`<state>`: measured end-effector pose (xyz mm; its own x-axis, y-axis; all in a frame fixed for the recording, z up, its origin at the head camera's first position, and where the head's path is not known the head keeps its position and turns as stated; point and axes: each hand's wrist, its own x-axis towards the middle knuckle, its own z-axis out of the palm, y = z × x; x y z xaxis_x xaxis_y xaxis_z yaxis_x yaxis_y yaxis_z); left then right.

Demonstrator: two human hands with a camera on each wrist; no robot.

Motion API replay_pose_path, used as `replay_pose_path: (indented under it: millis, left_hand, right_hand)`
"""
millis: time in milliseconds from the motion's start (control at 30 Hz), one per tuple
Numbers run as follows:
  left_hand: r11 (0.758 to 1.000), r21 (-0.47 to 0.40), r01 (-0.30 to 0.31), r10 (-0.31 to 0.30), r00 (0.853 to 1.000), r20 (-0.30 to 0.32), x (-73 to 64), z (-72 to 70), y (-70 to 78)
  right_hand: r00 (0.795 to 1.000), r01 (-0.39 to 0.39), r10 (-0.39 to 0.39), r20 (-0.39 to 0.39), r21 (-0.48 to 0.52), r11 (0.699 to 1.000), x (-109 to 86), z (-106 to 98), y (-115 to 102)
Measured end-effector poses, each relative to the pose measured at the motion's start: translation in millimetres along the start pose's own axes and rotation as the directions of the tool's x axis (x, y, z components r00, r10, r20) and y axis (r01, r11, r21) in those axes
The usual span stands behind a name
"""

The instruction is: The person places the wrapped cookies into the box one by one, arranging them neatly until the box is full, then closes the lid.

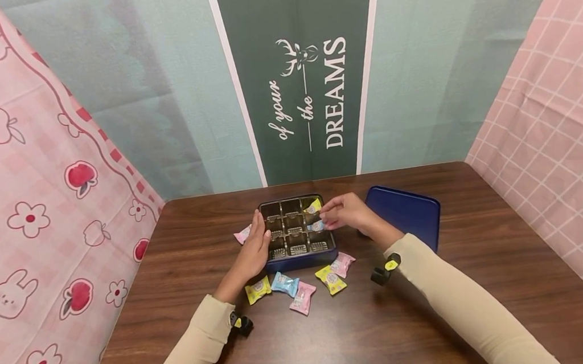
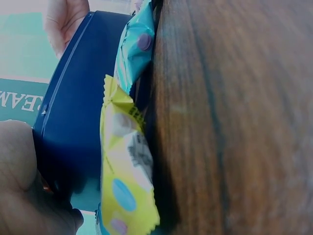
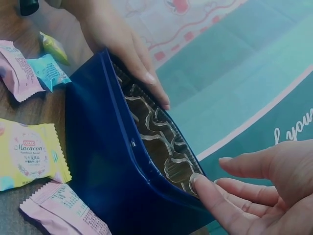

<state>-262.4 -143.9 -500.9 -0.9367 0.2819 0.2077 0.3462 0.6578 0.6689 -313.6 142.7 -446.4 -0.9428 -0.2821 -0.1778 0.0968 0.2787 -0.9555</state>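
Note:
A dark blue tin box stands on the table with a divided plastic tray inside. One yellow-wrapped candy lies in the tray's far right compartment. A blue-wrapped candy sits in the middle right compartment, partly covered by fingers. The left hand rests along the box's left side with its fingers extended. Over the right rim is the right hand; in the right wrist view its thumb and fingers are apart, with nothing visible between them, one fingertip at the rim.
In front of the box lie yellow candies, a blue candy and pink candies. Another pink candy is partly hidden behind the left hand. The blue lid lies to the right, beyond the right forearm.

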Motion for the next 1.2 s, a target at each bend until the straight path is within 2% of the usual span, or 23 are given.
replay_pose_path:
  millis: [400,1200]
  left_hand:
    - [1.0,0.005,0.013,-0.013,1.0,-0.001,-0.6,0.4,-1.0]
    - [1.0,-0.011,0.004,-0.004,1.0,-0.003,-1.5,-0.7,2.7]
  right_hand:
    - [0.999,-0.041,0.041,0.003,0.038,0.998,-5.3,-3.4,7.3]
    - [1.0,-0.007,0.007,0.002,0.088,0.996,-20.0,-6.1,21.3]
